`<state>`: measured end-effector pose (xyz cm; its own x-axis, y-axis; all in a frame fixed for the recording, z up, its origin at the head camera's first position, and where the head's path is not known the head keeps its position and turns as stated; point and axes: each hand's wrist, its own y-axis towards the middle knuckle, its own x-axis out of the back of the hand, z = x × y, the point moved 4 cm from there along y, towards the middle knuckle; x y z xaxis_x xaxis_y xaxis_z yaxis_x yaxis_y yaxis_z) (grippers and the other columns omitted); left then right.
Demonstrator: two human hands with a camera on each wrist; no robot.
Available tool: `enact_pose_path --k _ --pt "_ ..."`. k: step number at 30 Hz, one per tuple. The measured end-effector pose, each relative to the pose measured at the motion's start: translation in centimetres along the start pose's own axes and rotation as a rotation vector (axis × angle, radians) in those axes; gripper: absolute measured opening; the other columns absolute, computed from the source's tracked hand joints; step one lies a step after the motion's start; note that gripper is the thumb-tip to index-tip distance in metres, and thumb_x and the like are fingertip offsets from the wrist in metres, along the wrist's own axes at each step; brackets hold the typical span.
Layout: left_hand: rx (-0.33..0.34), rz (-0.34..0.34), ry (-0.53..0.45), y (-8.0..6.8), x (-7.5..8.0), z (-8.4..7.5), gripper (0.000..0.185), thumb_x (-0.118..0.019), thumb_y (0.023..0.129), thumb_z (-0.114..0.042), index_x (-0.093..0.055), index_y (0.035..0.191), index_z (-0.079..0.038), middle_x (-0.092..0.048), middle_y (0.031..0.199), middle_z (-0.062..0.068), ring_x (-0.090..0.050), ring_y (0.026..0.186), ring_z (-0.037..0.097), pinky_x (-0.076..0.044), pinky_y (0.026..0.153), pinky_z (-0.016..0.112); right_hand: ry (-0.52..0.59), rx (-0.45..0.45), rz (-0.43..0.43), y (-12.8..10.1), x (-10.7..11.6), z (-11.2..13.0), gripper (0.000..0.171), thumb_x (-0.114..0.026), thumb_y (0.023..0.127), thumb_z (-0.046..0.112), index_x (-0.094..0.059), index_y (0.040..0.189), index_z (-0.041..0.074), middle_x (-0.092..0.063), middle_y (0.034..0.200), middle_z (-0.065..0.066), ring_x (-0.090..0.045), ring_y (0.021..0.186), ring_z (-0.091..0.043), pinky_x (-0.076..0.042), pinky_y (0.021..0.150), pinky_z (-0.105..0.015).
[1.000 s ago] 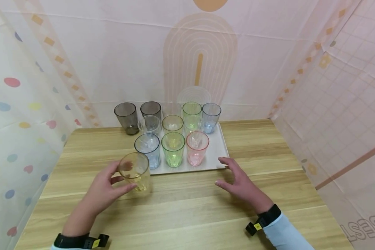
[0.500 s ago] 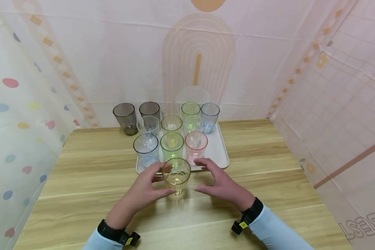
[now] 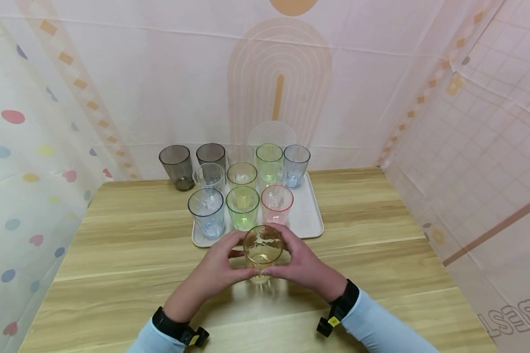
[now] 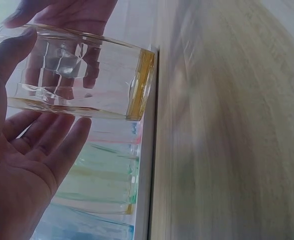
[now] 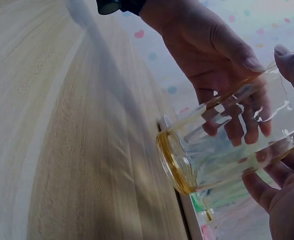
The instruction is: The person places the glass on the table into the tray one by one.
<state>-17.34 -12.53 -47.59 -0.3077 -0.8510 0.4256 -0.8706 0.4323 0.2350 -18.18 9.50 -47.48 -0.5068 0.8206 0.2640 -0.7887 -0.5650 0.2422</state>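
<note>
In the head view, both hands cup a yellow-tinted cup that stands or hovers just over the wooden bench, directly in front of the white tray; the left hand curls round its left side and the right hand round its right, fingers meeting the wall. On the tray stand a blue cup, a green cup and a pink cup in the near row, with more tinted cups behind, and a grey cup sits on the bench off the tray's far left corner. The left wrist view shows the yellow-tinted cup with the thumb along its rim end and the fingers lying against its side, the tray edge just beside its base. The right wrist view shows the same cup held between both hands, amber base toward the bench. The step in hand looks like a two-handed hold, perhaps a passing of the cup between hands; the next move would call for one hand to keep a firm grip before the other lets go.
</note>
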Motion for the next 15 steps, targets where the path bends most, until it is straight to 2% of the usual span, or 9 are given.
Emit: enact_pose_path --k 5,9,12,15 --pt "-0.005 0.008 -0.002 0.0 -0.1 0.1 0.074 -0.101 0.081 -0.015 -0.065 0.145 -0.013 -0.067 0.139 0.003 -0.065 0.131 0.026 -0.063 0.103 0.037 0.018 0.029 -0.007 0.1 -0.1 0.1 0.094 -0.095 0.087 0.005 -0.044 0.164 0.02 -0.058 0.157 -0.008 -0.06 0.141 -0.035 -0.054 0.116 -0.054" --pt "-0.017 0.02 0.006 -0.2 0.0 0.3 0.075 -0.1 0.084 -0.018 -0.062 0.149 -0.014 -0.067 0.142 0.002 -0.064 0.134 0.026 -0.062 0.106 0.042 -0.006 0.041 -0.017 -0.1 -0.1 0.1 0.093 -0.096 0.087 0.007 -0.045 0.163 0.022 -0.059 0.156 -0.006 -0.06 0.141 -0.032 -0.053 0.117 -0.052" --pt "-0.027 0.012 0.053 -0.7 0.5 0.7 0.078 -0.098 0.087 -0.02 -0.058 0.154 -0.012 -0.066 0.145 0.004 -0.063 0.136 0.027 -0.06 0.109 0.046 -0.019 0.028 -0.033 -0.3 0.2 -0.2 0.093 -0.096 0.087 0.008 -0.045 0.163 0.023 -0.059 0.156 -0.007 -0.06 0.141 -0.032 -0.052 0.119 -0.052" --pt "0.003 -0.017 0.158 -1.4 1.6 1.3 0.081 -0.098 0.088 -0.022 -0.056 0.156 -0.009 -0.065 0.149 0.008 -0.062 0.138 0.028 -0.058 0.111 0.051 -0.018 -0.004 -0.059 -0.8 0.9 -0.5 0.092 -0.096 0.087 0.009 -0.046 0.163 0.024 -0.06 0.156 -0.008 -0.061 0.14 -0.032 -0.052 0.118 -0.054"
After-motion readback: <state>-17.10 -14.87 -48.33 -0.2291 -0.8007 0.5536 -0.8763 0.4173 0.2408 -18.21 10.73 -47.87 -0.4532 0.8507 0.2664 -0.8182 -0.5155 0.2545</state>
